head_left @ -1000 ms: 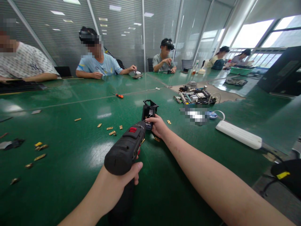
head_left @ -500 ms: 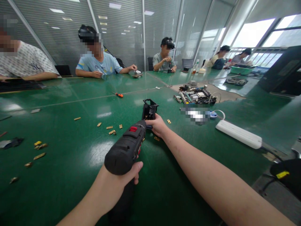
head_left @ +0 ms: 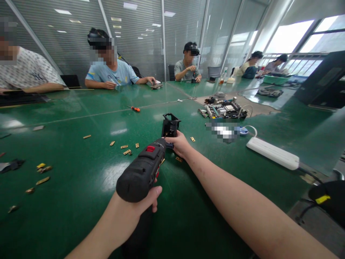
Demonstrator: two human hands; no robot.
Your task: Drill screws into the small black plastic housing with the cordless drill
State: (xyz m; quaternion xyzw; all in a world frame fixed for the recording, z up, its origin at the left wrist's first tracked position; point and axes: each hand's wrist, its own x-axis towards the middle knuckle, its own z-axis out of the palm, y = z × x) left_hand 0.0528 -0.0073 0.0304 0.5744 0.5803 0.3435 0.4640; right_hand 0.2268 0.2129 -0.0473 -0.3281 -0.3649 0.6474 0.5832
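A black cordless drill (head_left: 140, 171) with a red switch on top is gripped by its handle in my left hand (head_left: 147, 199). Its nose points away from me, at a black plastic housing (head_left: 170, 125) with an open frame at the top. My right hand (head_left: 179, 144) is closed around the lower part of that housing and steadies it on the green table. Whether the drill's bit touches the housing is hard to see, since the drill body covers the spot. Small brass plates (head_left: 124, 146) with holes lie scattered to the left, and another brass plate (head_left: 192, 139) lies right of the housing.
An orange screwdriver (head_left: 135, 109) lies farther back on the green table (head_left: 81, 180). To the right are a circuit board (head_left: 226, 109) on cardboard and a white power strip (head_left: 272, 153) with a cable. Several co-workers sit along the far side.
The view has shifted slightly, and the drill's rear end sits a little farther left and lower. Both hands keep their hold. A co-worker's hand across the table has moved slightly.
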